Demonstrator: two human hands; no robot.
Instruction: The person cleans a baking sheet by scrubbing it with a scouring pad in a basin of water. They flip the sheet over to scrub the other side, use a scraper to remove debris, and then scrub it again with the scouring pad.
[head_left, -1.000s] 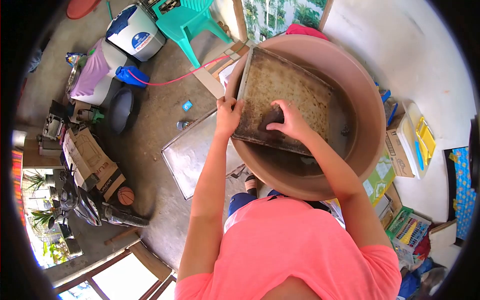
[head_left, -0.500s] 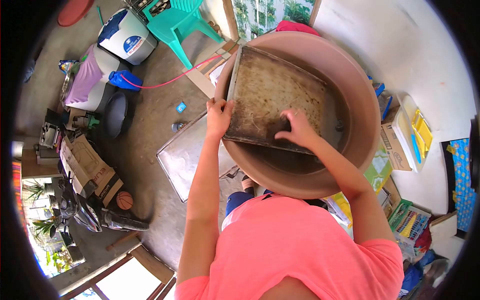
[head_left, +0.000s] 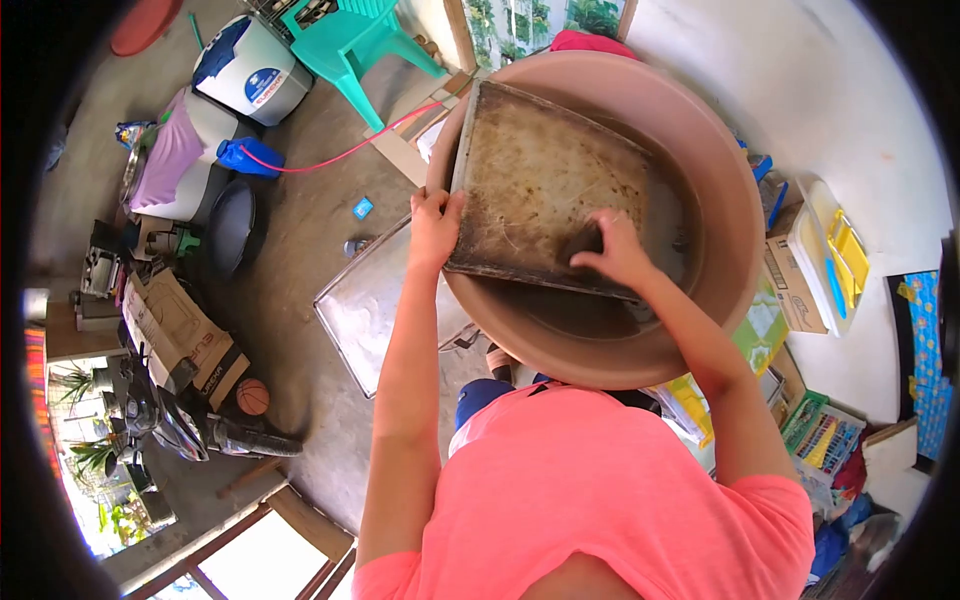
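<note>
A rectangular metal baking tray (head_left: 545, 170), stained brown and blackened along its near side, leans inside a large brown plastic basin (head_left: 715, 290) of murky water. My left hand (head_left: 436, 228) is closed on the tray's left edge, fingers over the rim. Over the tray's lower right part, my right hand (head_left: 622, 250) is curled with the thumb apart from the fingers. A dark patch shows under its palm; whether it is a scrubbing pad or shadow I cannot make out.
A second metal tray (head_left: 375, 315) lies on the floor left of the basin. Behind stand a green plastic chair (head_left: 350, 45) and a white washing machine (head_left: 255, 75). A pink hose (head_left: 340, 158) crosses the floor. Boxes and a white container (head_left: 820, 250) are at the right.
My right hand has shifted slightly right and up across the tray, and the dark patch under it moved along. My left hand keeps its hold on the edge.
</note>
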